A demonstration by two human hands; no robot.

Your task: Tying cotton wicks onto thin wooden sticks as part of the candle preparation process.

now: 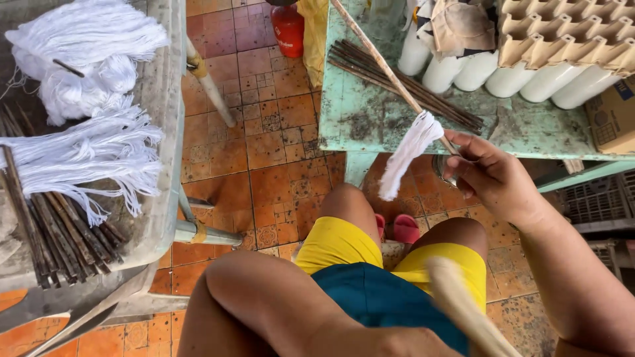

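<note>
One right hand (493, 175), fingers pinching a tufted stick (390, 73) (left hand unseen).

Daylight was bright and even, with soft shadows under the green desk (370, 112) and on the tiled floor (264, 139). The white yarn bundles (79, 46) at left were nearly blown out. A pale stick (463, 307) in the foreground was motion-blurred. Straight edges bowed toward the frame's borders.

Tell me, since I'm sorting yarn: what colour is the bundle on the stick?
White; the bundle shows best in the head view.
</note>
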